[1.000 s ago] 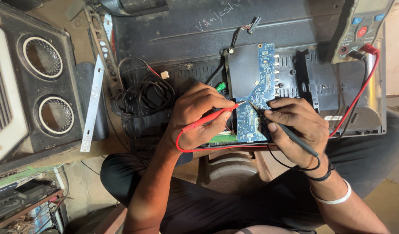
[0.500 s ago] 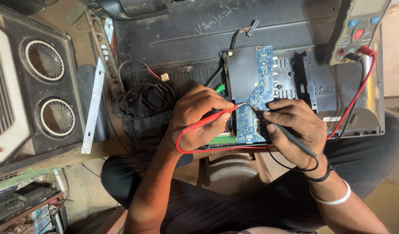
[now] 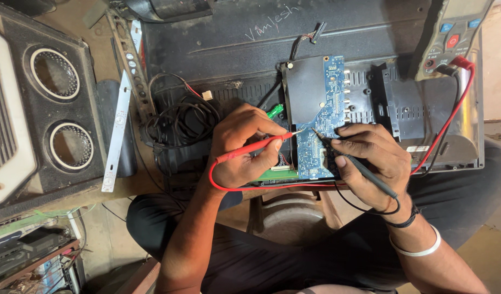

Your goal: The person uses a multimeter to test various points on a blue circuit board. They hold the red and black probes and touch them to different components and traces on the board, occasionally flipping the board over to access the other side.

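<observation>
Blue circuit board point(image 3: 322, 122) btwn hands, left hand point(image 3: 242, 147) pinching red probe point(image 3: 256, 147), right hand point(image 3: 373, 163) pinching black probe point(image 3: 359, 166)

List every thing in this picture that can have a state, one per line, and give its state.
Left hand: holds the red probe, tip on the blue circuit board.
Right hand: holds the black probe, tip on the board.
Meter: both leads plugged in.
Black cables: coiled, loose.

Both forearms reach forward from below. The left hand point(image 3: 245, 147) curls its fingers in a pinch; the right hand point(image 3: 373, 163), just beside it, pinches likewise, wrist bent.
</observation>
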